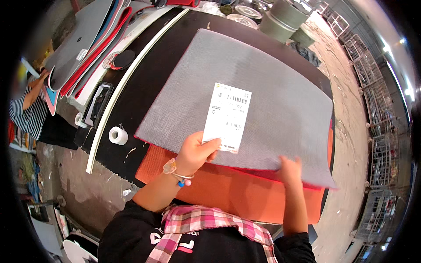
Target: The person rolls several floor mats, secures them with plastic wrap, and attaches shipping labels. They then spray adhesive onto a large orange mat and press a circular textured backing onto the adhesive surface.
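Label (pixel 227 116) pinched by left hand (pixel 196 151) on grey mat (pixel 263 79); right hand (pixel 290 168) grips mat's edge.

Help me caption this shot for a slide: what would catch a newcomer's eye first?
The big grey mat fills the middle of the black table, lying on an orange sheet. The left hand pins a white barcode label onto it, while the right hand grips the mat's near edge. A white tape roll sits left of the mat.
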A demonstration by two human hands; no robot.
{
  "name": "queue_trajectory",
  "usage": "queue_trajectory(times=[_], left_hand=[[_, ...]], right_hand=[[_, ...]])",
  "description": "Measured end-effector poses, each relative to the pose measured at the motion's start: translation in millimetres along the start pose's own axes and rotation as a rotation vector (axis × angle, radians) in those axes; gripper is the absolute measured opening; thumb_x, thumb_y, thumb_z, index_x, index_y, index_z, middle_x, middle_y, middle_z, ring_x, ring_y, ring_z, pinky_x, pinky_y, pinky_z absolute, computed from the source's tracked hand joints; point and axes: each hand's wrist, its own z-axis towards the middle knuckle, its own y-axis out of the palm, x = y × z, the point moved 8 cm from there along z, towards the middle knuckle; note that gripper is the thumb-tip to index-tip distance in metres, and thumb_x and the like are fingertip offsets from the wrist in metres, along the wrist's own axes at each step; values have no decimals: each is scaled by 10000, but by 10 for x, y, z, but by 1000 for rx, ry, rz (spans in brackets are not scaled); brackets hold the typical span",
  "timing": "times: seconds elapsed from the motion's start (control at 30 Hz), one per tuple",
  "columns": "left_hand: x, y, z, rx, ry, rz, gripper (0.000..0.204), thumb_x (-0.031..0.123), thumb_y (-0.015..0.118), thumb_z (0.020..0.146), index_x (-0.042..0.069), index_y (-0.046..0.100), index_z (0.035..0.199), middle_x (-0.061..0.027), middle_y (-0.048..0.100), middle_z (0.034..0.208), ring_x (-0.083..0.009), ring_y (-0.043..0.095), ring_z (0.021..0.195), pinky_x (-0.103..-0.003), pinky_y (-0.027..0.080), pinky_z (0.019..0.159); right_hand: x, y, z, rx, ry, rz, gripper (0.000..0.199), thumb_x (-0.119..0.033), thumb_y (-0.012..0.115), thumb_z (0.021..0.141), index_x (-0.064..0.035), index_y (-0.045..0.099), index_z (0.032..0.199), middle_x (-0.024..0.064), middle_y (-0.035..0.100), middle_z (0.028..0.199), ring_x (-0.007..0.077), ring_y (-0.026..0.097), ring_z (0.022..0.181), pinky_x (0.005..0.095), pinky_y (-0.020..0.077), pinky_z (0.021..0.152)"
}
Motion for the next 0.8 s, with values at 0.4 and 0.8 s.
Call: queue_trajectory(times=[0.4,0.8], left_hand=[[211,651,-1235,58,67,45,146,84,540,867,-25,598,944,-48,600,771,-87,490,584,-227,401,508],[-478,-49,-1457,-246,-11,975,296,319,555,833,40,642,881,-120,631,753,-243,606,683,-362,470,637]], right_hand=[[-257,401,-1576,339,-329,156,238,-86,499,774,-83,535,1009,135,609,880,290,621,727,391,497,580],[-788,168,-1655,394,-358,863,519,-266,713,744,-49,528,1178,178,600,1091,302,609,935,379,475,804]])
